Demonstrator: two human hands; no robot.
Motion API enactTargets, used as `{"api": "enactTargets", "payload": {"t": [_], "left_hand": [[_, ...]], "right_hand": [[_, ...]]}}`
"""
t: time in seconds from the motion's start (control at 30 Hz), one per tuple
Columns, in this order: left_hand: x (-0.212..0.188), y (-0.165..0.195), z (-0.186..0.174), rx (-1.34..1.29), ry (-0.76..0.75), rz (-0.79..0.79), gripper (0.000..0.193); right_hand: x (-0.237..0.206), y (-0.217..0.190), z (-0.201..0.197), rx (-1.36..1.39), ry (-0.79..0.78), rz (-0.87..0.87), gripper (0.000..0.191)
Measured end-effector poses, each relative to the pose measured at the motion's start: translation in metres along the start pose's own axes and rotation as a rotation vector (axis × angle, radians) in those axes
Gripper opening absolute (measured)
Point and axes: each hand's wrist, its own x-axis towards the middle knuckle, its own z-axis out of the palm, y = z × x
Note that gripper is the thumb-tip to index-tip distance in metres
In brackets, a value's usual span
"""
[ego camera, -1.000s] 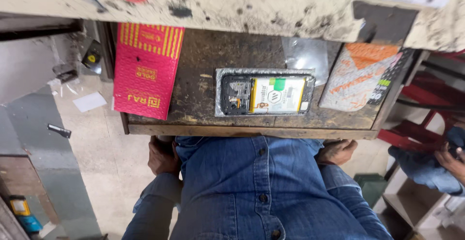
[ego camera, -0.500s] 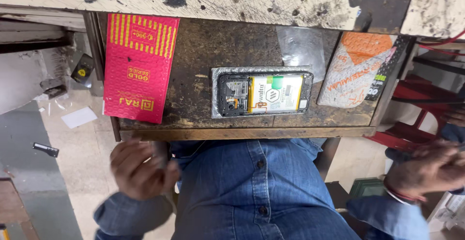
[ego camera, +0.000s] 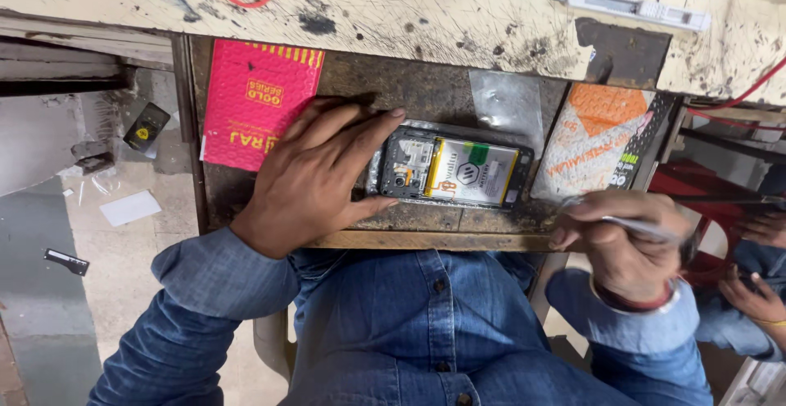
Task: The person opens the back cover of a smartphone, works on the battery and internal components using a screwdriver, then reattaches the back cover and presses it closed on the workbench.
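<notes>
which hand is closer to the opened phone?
Left. The left hand touches the opened phone's left end; the right hand holds a thin metal tool beyond its lower right.

left hand (ego camera: 315, 178): flat, palm down, fingers spread out and pointing to the right
left thumb: sticks out low, apart from the other fingers
left arm: bent, in a blue sleeve, coming up from the bottom left
right hand (ego camera: 626, 238): curled up, fingers pinched together
right arm: blue sleeve, low on the right
</notes>
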Motion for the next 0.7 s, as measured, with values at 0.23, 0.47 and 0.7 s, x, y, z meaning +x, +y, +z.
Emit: {"api": "enactTargets", "payload": {"t": [0.23,0.47,0.7], "left_hand": [[0.005,-0.008,0.001,-0.010,0.094,0.055,0.097],[0.003,-0.012,0.006,-0.033,0.091,0.008,0.102],[0.002,-0.013,0.007,-0.046,0.129,0.011,0.100]], "right_hand": [[0.081,-0.026,0.066,-0.327,-0.232,-0.177,0.017],[0.100,0.006,0.110,-0.286,-0.130,-0.389,0.058],[0.104,0.024,0.106,-0.447,-0.239,-0.615,0.063]]}}
